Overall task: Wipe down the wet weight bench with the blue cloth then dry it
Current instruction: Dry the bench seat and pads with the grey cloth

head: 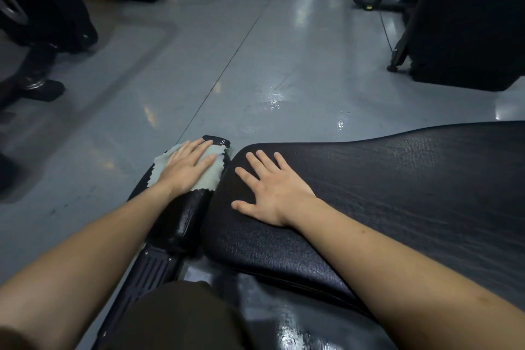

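The black weight bench has a small seat pad point(187, 216) on the left and a long textured back pad point(397, 193) on the right. A pale blue-green cloth point(211, 173) lies spread on the far half of the small pad. My left hand point(187, 165) presses flat on the cloth, fingers spread. My right hand point(272, 190) rests flat and empty on the near left end of the long pad. The bare end of the small pad point(216, 140) shines wet beyond the cloth.
Grey glossy floor with a wet patch point(272, 102) lies just beyond the bench. Black gym machines stand at the far left point(48, 8) and far right point(468, 23). The bench frame with a ribbed step point(147, 273) runs below my left arm.
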`<state>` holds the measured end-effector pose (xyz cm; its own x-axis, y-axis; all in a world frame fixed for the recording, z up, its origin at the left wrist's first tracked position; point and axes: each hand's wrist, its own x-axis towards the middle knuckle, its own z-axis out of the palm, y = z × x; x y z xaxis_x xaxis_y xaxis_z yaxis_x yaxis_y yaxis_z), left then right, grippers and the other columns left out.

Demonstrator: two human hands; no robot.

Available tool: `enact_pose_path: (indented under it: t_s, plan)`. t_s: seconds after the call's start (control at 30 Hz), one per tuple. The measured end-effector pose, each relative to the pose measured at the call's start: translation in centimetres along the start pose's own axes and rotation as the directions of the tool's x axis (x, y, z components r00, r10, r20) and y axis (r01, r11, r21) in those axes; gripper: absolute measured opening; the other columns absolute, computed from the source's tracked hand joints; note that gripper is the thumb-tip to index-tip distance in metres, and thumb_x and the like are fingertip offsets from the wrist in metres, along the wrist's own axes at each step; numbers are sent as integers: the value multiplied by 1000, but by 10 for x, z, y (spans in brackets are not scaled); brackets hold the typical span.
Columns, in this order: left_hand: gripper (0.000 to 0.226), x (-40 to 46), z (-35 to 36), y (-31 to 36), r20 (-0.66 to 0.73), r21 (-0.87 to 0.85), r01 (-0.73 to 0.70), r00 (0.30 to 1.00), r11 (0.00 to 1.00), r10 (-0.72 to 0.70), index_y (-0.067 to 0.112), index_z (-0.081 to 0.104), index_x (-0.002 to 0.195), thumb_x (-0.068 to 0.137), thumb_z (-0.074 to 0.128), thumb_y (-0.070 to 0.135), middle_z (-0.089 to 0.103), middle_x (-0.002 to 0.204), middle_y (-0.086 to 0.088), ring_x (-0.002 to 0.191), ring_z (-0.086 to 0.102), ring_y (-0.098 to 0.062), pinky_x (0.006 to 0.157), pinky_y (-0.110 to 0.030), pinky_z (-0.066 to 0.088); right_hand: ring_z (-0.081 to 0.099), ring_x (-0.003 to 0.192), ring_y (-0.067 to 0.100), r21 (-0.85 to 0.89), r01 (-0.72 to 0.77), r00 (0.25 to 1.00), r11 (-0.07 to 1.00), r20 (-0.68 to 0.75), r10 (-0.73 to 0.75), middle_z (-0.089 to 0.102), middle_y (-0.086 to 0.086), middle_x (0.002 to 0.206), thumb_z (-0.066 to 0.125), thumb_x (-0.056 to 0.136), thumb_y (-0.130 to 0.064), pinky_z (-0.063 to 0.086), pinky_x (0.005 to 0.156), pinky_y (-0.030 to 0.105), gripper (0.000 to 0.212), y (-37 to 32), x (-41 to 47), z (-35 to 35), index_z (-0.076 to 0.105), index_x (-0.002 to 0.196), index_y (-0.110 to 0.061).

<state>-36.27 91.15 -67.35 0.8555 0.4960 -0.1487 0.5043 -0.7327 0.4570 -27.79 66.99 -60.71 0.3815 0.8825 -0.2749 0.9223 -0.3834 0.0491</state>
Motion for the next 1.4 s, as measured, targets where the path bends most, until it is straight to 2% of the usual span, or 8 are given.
enact_pose_path:
  t_s: [0.13,0.43,0.63,0.77,0.87,1.0,1.17,1.4]
  plan:
    - [62,-5,-1,-14,-15,23,63,998,998,-63,48,19,154,97,23,70,11,166,14,154,2,-12,124,-39,3,-17,152,25,-4,-3,1000,1000,3,3,-12,9,166,14,92,-75,-6,122,51,83,0,0,0,0,159,-29]
    - [63,-67,-3,-47,-17,8,332,943,943,-332,46,11,156,98,19,69,-1,167,14,154,-2,-17,122,-46,3,-16,152,25,-15,-7,1000,1000,6,7,-12,8,166,13,91,-76,-6,122,51,83,0,0,0,1,159,-29]
    - [59,-116,14,-32,-78,-2,281,957,960,-280,44,11,157,101,17,62,-2,166,14,153,-7,-11,124,-41,-2,-16,152,24,-18,-8,1000,1000,9,8,-12,7,166,12,91,-76,-6,122,51,83,-1,-1,-2,0,159,-29]
    - [69,-150,30,-18,-125,-28,152,980,988,-155,45,10,156,92,1,69,-3,165,19,151,-9,-5,122,-37,-8,-16,152,24,-25,-8,1000,1000,-3,8,-12,8,167,11,91,-76,-6,122,51,83,-1,-2,-1,0,159,-29]
    - [68,-161,35,-15,-135,-1,82,987,997,-82,48,10,155,91,2,69,-5,163,22,151,-11,-4,121,-37,-6,-16,152,25,-27,-7,1000,1000,-3,7,-12,8,166,11,91,-76,-6,122,51,83,-1,-1,-1,0,159,-29]
    - [61,-142,20,-16,-51,79,-12,999,997,16,52,6,154,95,11,69,-9,163,23,151,-13,-4,123,-37,-3,-15,153,25,-35,2,1000,999,-9,-2,-11,9,166,10,91,-76,-5,122,52,83,0,0,1,0,159,-28]
    - [59,-87,6,-1,66,118,-38,997,992,31,49,2,155,102,26,59,-15,163,18,151,-14,-9,124,-39,-4,-16,152,25,-42,2,1000,999,-1,-2,-12,8,166,9,91,-75,-5,122,51,83,0,1,1,-1,159,-29]
    - [59,-42,3,0,27,40,-35,999,999,33,49,10,155,100,27,63,-3,165,20,152,-9,-6,124,-37,-3,-14,153,23,-11,-4,1000,1000,-7,4,-10,7,167,11,90,-76,-4,122,50,84,0,-1,0,2,159,-30]
